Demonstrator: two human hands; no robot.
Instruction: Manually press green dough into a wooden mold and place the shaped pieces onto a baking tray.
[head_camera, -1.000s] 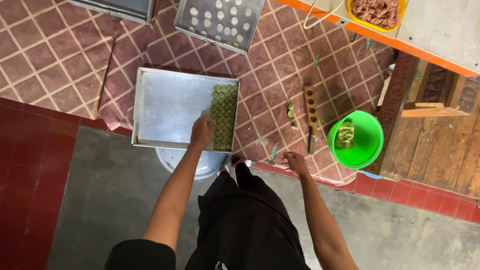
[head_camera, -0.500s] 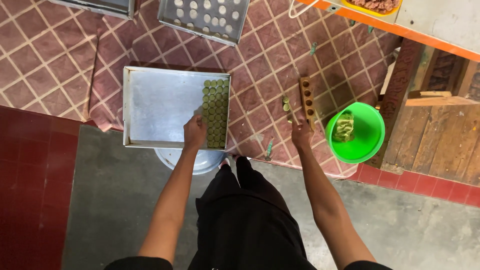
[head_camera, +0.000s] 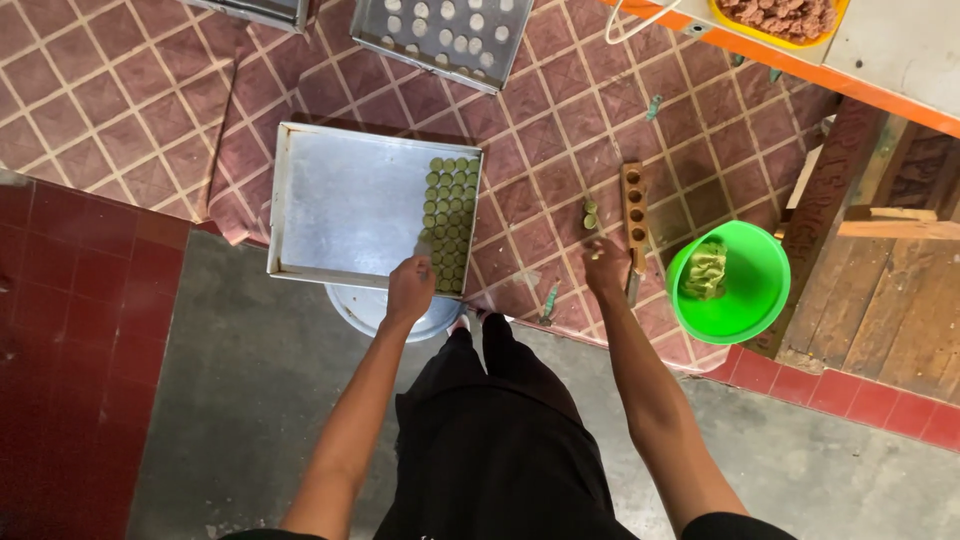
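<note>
We held our left hand (head_camera: 410, 290) at the near rim of the metal baking tray (head_camera: 340, 200), fingers curled loosely over the edge beside the rows of small green dough rounds (head_camera: 450, 222) that filled only the tray's right strip. Whether those fingers pinched a round we could not tell. Our right hand (head_camera: 605, 268) hovered just beside the wooden mould (head_camera: 633, 215), fingertips bunched around a small pale piece, with two loose green pieces (head_camera: 590, 213) lying close above it on the patterned floor covering (head_camera: 120, 100). To the right of the mould sat a green plastic bowl (head_camera: 735, 290) with a lump of green dough (head_camera: 705, 268) inside. The tray rested partly on a round white stool (head_camera: 385, 312), its near edge overhanging. A second tray of pale rounds (head_camera: 445, 30) lay farther off, and an orange-edged table (head_camera: 850, 60) closed the top right. Most of the baking tray's surface lay bare to the left.
</note>
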